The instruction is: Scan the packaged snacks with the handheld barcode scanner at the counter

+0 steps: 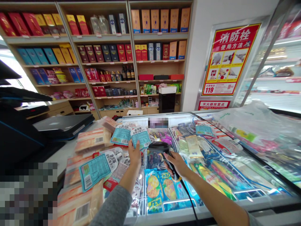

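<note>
My left hand (pixel 134 154) is closed on the lower edge of a juice pouch (pixel 140 137) with a blue label, its barcode facing me. In my right hand (pixel 178 164) is a black barcode scanner (pixel 159 146), gripped by the handle; its head is just right of the pouch, apart from it. A cable (pixel 191 201) runs down from the handle. Left of the held pouch is a second blue-labelled pouch (pixel 121 135). Nearer to me, another such pouch (pixel 95 169) rests on clear-wrapped packages with barcodes (pixel 81 205).
Below the scanner, a glass-topped freezer (pixel 169 113) holds wire baskets of ice-cream packets (pixel 152 188). A plastic bag (pixel 263 122) lies on its right side. At left stands a dark counter device (pixel 63 125). Shelves of boxed bottles (pixel 105 53) line the back wall.
</note>
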Action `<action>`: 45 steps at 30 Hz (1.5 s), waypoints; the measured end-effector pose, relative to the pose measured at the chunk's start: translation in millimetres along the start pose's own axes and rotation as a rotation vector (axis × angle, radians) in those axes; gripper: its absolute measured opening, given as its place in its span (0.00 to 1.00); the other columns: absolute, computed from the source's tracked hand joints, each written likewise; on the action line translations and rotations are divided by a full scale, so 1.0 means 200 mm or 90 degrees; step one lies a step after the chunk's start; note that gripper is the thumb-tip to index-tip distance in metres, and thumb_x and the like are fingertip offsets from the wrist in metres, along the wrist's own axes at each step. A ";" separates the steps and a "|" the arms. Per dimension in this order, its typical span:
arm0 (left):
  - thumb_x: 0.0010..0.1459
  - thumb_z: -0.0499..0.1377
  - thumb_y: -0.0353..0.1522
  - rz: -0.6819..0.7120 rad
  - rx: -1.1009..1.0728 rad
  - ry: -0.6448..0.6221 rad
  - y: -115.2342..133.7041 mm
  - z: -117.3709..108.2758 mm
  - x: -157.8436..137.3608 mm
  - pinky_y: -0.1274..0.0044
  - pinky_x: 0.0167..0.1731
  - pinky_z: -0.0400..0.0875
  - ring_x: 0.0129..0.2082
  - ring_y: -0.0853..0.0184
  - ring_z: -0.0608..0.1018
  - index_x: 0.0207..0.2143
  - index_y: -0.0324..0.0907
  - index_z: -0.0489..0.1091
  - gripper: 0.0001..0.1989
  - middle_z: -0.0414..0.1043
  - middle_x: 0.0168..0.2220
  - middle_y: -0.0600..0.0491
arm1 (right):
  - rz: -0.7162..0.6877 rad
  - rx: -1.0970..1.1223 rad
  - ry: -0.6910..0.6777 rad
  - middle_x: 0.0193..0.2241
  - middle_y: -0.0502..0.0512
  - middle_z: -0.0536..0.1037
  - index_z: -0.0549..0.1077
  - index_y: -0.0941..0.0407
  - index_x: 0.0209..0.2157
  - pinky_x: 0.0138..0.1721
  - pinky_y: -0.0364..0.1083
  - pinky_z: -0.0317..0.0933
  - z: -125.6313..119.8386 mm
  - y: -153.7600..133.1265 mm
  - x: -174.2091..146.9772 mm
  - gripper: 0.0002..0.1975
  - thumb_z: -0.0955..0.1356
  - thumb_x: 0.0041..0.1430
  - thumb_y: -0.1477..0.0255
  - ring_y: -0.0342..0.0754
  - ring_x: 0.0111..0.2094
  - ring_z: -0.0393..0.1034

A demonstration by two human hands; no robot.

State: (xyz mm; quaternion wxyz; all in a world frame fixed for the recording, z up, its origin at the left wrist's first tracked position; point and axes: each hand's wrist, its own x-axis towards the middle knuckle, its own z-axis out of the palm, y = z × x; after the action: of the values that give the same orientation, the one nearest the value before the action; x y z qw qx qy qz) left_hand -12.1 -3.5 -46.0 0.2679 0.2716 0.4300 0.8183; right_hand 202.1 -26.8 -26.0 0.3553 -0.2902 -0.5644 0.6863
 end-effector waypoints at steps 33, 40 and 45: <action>0.47 0.70 0.41 0.017 0.045 0.010 0.01 0.00 0.00 0.72 0.43 0.76 0.41 0.63 0.79 0.42 0.44 0.71 0.21 0.78 0.41 0.51 | 0.020 0.008 0.033 0.16 0.41 0.68 0.63 0.54 0.31 0.12 0.40 0.51 0.02 -0.03 0.00 0.35 0.73 0.41 0.37 0.37 0.11 0.57; 0.49 0.69 0.41 0.015 0.042 0.009 -0.01 -0.01 0.01 0.72 0.45 0.75 0.40 0.65 0.80 0.44 0.44 0.72 0.21 0.78 0.44 0.50 | 0.003 0.007 0.037 0.16 0.42 0.68 0.62 0.53 0.31 0.11 0.40 0.50 0.01 0.01 0.01 0.34 0.73 0.44 0.38 0.38 0.11 0.57; 0.51 0.68 0.42 0.023 0.067 0.001 -0.02 -0.03 0.02 0.73 0.44 0.76 0.41 0.66 0.80 0.46 0.45 0.72 0.21 0.78 0.44 0.50 | -0.007 0.004 0.039 0.17 0.43 0.68 0.62 0.53 0.31 0.11 0.40 0.50 0.00 0.03 0.02 0.32 0.72 0.47 0.40 0.38 0.11 0.57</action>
State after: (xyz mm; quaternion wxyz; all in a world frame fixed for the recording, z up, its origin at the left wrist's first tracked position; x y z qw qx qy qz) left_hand -17.4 -1.9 -51.2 0.2379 0.2925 0.4675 0.7996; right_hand 198.9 -23.3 -33.0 0.3770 -0.3065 -0.5531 0.6768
